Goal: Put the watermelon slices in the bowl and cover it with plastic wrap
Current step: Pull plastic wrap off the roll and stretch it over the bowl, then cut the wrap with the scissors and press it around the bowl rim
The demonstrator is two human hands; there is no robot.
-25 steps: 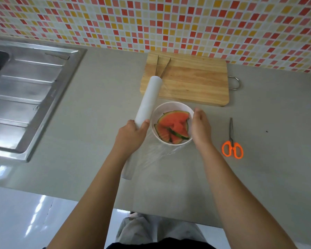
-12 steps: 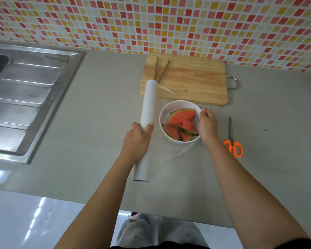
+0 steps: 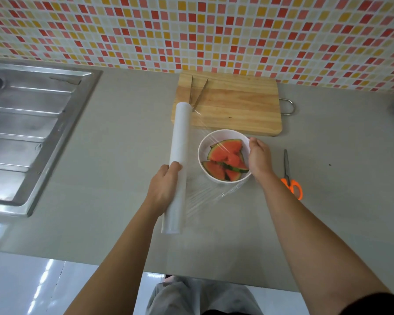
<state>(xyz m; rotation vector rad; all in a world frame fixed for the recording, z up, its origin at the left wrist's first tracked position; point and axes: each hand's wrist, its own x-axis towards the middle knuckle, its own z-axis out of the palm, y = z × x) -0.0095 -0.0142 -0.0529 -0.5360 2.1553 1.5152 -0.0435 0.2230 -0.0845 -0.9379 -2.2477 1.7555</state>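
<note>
Several red, green-rinded watermelon slices (image 3: 225, 155) in white bowl (image 3: 202, 148).

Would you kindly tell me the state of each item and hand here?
bowl: upright, holding slices, partly covered.
watermelon slices: in the bowl.
plastic wrap roll: partly unrolled, held.
film: stretched from roll across bowl.
left hand: grips the roll.
right hand: holds film at bowl rim.
scissors: closed, lying flat.
</note>
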